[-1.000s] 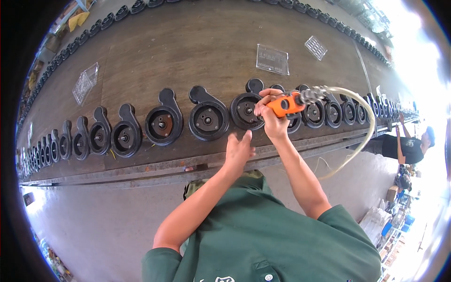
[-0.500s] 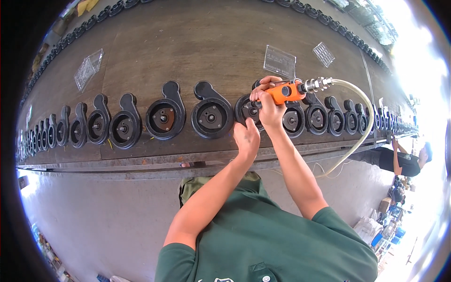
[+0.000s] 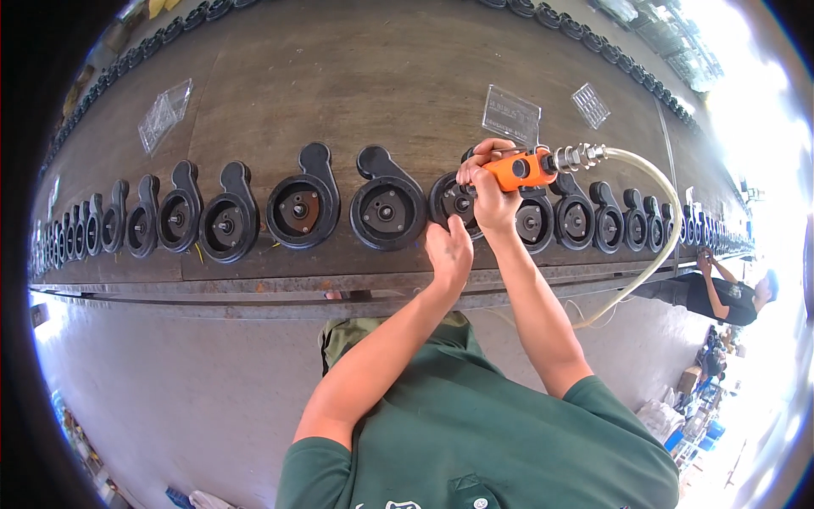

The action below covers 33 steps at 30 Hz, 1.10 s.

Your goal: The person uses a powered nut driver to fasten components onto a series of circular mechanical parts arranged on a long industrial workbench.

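My right hand (image 3: 495,197) is wrapped round an orange air-powered tool (image 3: 515,171), which has a metal coupling (image 3: 578,158) and a pale hose (image 3: 670,204) at its right end. The tool lies sideways above a black snail-shaped housing (image 3: 440,193); my fingers hide its working tip. My left hand (image 3: 449,253) grips the near rim of this same housing, thumb up and fingers closed. Just left sits a similar housing (image 3: 365,212), its round opening facing up with a metal disc and central shaft.
Similar housings run along the table's near edge (image 3: 254,288) on both sides, with another row at the far edge. Clear plastic trays (image 3: 511,113) lie beyond my hands and at far left (image 3: 165,116). The hose curves down past the edge. Another person (image 3: 721,293) stands at far right.
The view has shifted slightly. Both hands stay at the same housing, with the orange tool held in nearly the same position.
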{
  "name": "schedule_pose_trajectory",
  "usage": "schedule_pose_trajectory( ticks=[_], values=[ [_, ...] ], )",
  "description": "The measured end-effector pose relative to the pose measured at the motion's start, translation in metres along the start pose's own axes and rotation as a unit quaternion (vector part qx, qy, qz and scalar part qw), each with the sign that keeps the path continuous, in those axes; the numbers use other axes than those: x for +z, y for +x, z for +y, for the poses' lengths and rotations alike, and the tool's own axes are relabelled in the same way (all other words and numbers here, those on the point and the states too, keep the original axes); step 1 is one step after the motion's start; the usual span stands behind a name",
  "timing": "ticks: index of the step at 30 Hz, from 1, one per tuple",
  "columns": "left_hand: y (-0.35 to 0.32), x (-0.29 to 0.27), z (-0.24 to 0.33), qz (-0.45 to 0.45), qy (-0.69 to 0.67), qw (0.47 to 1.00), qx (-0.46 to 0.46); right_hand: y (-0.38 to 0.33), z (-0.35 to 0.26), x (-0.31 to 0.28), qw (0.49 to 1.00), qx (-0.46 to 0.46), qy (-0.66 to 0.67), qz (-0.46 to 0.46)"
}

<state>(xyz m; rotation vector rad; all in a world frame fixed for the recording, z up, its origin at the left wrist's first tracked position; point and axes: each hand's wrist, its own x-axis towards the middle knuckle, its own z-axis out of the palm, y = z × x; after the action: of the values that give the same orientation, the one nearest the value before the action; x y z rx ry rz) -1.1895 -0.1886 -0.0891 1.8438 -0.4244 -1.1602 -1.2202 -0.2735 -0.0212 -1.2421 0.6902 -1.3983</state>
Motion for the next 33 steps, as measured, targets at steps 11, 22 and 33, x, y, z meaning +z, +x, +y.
schedule_pose_trajectory(
  ticks=[11, 22, 33],
  values=[
    [-0.001, -0.002, 0.004, -0.006, -0.001, 1.000, 0.009, -0.001, 0.002, 0.001, 1.000, 0.019, 0.011, 0.001],
    [-0.009, -0.009, 0.021, -0.032, -0.035, 0.999, -0.023, 0.004, 0.004, 0.001, 0.995, 0.052, -0.051, -0.072],
    [-0.006, 0.003, 0.008, 0.031, -0.066, 0.997, 0.032, 0.001, 0.010, 0.006, 0.999, 0.022, -0.013, -0.043]
  ],
)
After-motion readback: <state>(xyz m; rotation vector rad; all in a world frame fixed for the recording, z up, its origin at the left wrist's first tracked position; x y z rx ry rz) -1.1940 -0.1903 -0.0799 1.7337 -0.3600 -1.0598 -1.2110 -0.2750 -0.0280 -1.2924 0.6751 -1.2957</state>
